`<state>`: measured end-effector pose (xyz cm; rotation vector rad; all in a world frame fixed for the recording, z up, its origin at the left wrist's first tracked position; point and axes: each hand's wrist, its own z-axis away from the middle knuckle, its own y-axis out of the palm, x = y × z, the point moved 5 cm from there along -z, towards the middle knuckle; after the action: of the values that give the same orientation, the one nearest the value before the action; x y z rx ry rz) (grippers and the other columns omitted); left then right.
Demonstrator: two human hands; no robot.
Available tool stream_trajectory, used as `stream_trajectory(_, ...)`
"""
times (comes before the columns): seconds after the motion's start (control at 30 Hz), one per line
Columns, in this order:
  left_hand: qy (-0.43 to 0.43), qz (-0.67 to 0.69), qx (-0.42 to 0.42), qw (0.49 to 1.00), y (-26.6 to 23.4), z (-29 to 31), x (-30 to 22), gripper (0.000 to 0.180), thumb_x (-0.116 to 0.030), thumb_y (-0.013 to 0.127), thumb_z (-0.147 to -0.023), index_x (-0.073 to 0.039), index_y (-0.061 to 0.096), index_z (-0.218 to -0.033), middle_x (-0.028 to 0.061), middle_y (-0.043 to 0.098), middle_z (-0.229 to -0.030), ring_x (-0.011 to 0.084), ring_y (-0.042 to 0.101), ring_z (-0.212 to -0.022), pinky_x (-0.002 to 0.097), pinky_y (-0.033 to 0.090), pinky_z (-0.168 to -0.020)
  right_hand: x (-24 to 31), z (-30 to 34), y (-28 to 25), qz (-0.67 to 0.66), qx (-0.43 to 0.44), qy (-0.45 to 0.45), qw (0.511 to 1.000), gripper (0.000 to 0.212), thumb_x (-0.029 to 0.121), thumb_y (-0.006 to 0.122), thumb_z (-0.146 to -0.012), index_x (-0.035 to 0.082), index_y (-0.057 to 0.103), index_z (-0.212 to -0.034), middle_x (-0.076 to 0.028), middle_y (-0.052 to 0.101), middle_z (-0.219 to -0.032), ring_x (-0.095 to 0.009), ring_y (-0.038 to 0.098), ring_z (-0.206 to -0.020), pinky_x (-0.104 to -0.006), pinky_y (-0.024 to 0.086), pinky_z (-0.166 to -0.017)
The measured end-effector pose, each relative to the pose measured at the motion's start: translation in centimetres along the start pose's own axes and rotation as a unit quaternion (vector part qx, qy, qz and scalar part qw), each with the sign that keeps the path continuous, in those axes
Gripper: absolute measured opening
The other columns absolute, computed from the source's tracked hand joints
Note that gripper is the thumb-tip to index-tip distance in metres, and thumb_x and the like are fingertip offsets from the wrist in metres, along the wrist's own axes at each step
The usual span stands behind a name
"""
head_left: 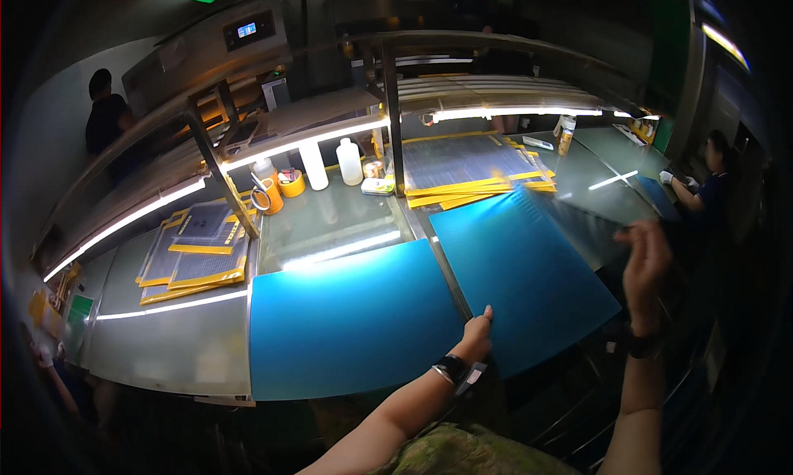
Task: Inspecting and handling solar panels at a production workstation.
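A flat blue sheet (529,277) lies tilted across the right part of the bench. My left hand (477,336) is closed on its near left edge, thumb on top. My right hand (647,264), slightly blurred, is raised beyond the sheet's right side with its fingers pinched. From those fingers a thin, dark see-through film (578,223) appears to stretch toward the far corner of the sheet. Another blue sheet (351,326) lies flat on the bench to the left, touched by neither hand.
Yellow-edged framed screens are stacked at the back (462,163) and at the left (198,248). White bottles (349,163) and an orange cup (268,196) stand under the lit shelf (306,140). A co-worker (706,182) is at the far right; another person (111,116) is at the back left.
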<state>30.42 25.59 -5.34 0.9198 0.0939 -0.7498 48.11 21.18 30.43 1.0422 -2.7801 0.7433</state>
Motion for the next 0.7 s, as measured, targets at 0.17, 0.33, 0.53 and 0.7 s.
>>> stream_trajectory(0.17,0.037,-0.030,0.010,0.999,-0.4,1.4,-1.6,0.049,-0.041,0.048,-0.094,0.001,0.047,-0.119,0.0159,0.055,-0.117,0.0280,0.055,-0.104,0.0470,0.045,-0.090,5.2,-2.2,-4.4,-0.055,-0.027,-0.093,0.994,0.016,0.006,0.040,-0.095,-0.001,0.055,-0.090,-0.012,0.059,-0.089,-0.020,0.058,-0.081,-0.0298,0.046,-0.072)
stream_trajectory(0.33,0.026,-0.019,0.127,0.991,-1.5,9.8,-5.6,0.092,-0.071,0.032,-0.085,-0.006,0.007,-0.145,0.0225,0.012,-0.149,0.0383,0.015,-0.137,0.0567,0.011,-0.109,-2.1,5.9,-3.6,-0.155,0.044,0.196,0.967,0.026,0.022,0.042,-0.095,0.001,0.057,-0.095,-0.010,0.059,-0.093,-0.018,0.056,-0.086,-0.0304,0.044,-0.078)
stream_trajectory(0.53,0.192,0.149,0.102,0.965,-14.0,20.3,-16.0,0.087,-0.072,0.020,-0.085,-0.004,0.041,-0.133,0.0223,0.036,-0.138,0.0418,0.032,-0.127,0.0633,0.018,-0.105,-6.6,22.1,4.5,-0.380,0.047,0.559,0.735,0.053,-0.004,0.049,-0.086,-0.002,0.033,-0.136,-0.013,0.056,-0.115,-0.013,0.057,-0.088,-0.0220,0.048,-0.074)
stream_trajectory(0.7,0.212,-0.020,0.025,0.977,-20.7,28.8,-16.9,0.070,-0.054,0.048,-0.088,0.000,0.037,-0.130,0.0207,0.049,-0.123,0.0415,0.047,-0.116,0.0547,0.041,-0.094,-1.8,26.6,9.7,-0.303,0.278,0.534,0.739,0.006,0.003,0.057,-0.086,-0.003,0.058,-0.088,-0.006,0.062,-0.071,-0.011,0.059,-0.057,-0.0238,0.049,-0.050)
